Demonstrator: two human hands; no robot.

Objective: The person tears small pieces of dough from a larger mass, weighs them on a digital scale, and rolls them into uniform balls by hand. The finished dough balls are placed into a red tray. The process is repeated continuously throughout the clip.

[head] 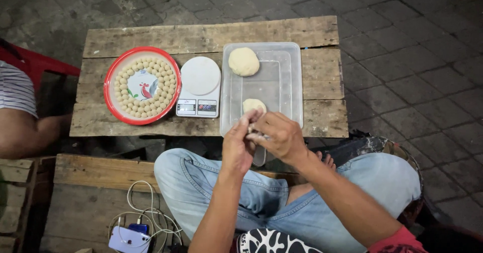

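So, a small dough bit [250, 129] gets rolled over the plastic tray [289, 89].
Left hand [237, 147] and right hand [276, 136] are closed around it; gentle, even pressure is probably best for matching the balls [167, 82] on the red-rimmed plate [111, 102].

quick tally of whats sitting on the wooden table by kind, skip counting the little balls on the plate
Dough lumps: 2
Clear plastic tray: 1
White kitchen scale: 1
Red-rimmed plate of small dough balls: 1
Total: 5
Both hands, left hand and right hand, pinch a small piece at the tray's near edge.
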